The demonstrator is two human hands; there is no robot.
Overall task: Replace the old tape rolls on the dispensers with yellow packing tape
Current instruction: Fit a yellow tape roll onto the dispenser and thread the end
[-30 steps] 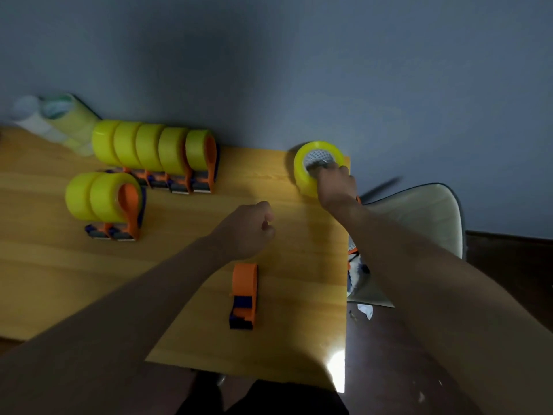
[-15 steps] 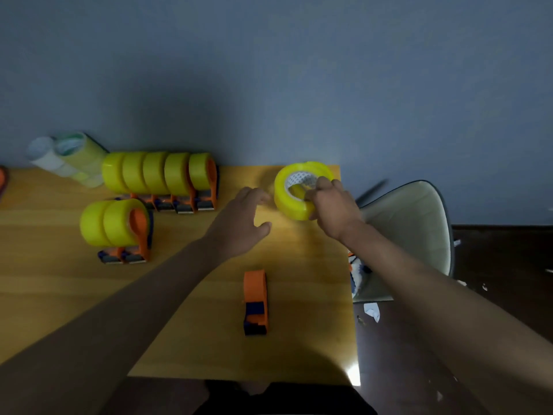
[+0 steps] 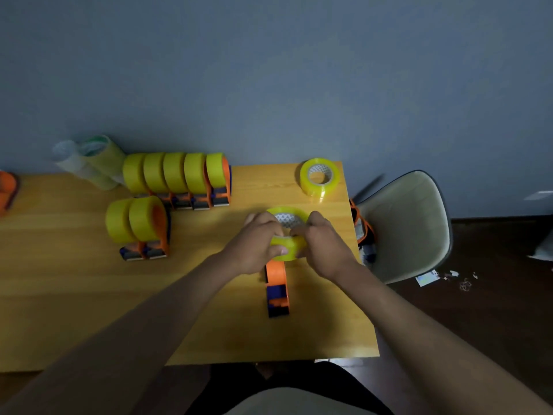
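Roll (image 3: 285, 232): above the empty dispenser (image 3: 276, 287) on the bench (image 3: 74, 295).
Grip: my left hand (image 3: 257, 244) and right hand (image 3: 321, 245) both clamp it.
Next: I keep it level, centring its core over the hub.

The held tape roll (image 3: 286, 250) is bright yellow, its core printed with a white and grey triangle pattern. The spare roll (image 3: 319, 178) near the far edge is a paler, translucent yellow with the same patterned core. The empty dispenser (image 3: 276, 287) is orange with dark blue parts. The loaded dispensers in the back row (image 3: 176, 175) and the front pair (image 3: 136, 224) carry solid yellow rolls on orange and blue frames. The counter (image 3: 74, 295) is warm honey-yellow wood grain. The wall (image 3: 269, 70) is blue-grey, the chair (image 3: 410, 223) cream with a dark rim, and the floor (image 3: 493, 310) dark brown.
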